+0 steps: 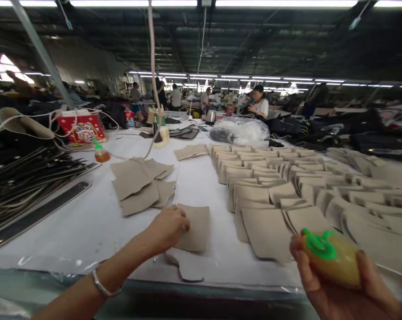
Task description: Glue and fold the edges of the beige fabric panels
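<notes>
My left hand (167,226) is touching the left edge of a beige piece (197,226), which is lying flat on the white worktop (201,186) at six o'clock from the middle of my view; the fingers are sitting close together, though I can't tell whether they are pinching the sheet or only resting on it; my right hand (334,304), at four o'clock, is gripping a squeeze bottle (343,266); as I judge it, I'm working best by gripping lightly there, since squeezing hard could be forcing the contents out, and by handling the piece by its edge; the piece is looking four-sided, matt and plain; the bottle is showing a rounded, yellowish body with a bright green top (321,246); between eight and nine o'clock a loose pile (134,180) of similar pieces is overlapping; towards four o'clock, beige rows (252,193) are leaning closely together.
</notes>
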Demonstrator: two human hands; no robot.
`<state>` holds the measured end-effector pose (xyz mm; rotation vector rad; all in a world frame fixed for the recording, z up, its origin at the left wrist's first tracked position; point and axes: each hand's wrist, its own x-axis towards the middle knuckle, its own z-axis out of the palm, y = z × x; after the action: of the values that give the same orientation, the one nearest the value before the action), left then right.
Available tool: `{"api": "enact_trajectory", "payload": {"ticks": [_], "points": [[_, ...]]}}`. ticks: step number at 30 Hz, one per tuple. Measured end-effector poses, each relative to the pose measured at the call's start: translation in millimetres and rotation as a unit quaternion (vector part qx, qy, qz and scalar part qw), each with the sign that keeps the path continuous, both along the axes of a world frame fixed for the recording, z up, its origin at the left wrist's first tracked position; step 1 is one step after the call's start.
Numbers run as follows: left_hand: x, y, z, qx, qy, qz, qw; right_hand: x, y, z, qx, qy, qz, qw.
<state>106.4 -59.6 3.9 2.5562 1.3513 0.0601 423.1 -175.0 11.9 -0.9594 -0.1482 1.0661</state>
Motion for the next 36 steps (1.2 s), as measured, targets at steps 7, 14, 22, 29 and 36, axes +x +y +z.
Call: {"api": "enact_trajectory", "payload": {"ticks": [7,14,22,29,36], "points": [[61,-9,-8.8,-0.013,0.019,0.137,0.99,-26,16,4.9,0.013,0.059,0.014,0.998],[69,-4,-7.8,-0.039,0.045,0.138,0.989,-22,18,-13.0,0.064,0.061,0.065,0.994],[88,3,-2.4,-0.042,0.09,0.171,0.98,-26,20,-6.5,0.048,0.073,0.037,0.996],[103,-1,-0.7,-0.015,0.13,0.171,0.977,-14,13,-12.7,0.087,0.013,0.061,0.994],[64,12,-0.7,-0.013,0.109,0.096,0.989,-10,14,-21.7,0.1,-0.117,0.089,0.984]]}}
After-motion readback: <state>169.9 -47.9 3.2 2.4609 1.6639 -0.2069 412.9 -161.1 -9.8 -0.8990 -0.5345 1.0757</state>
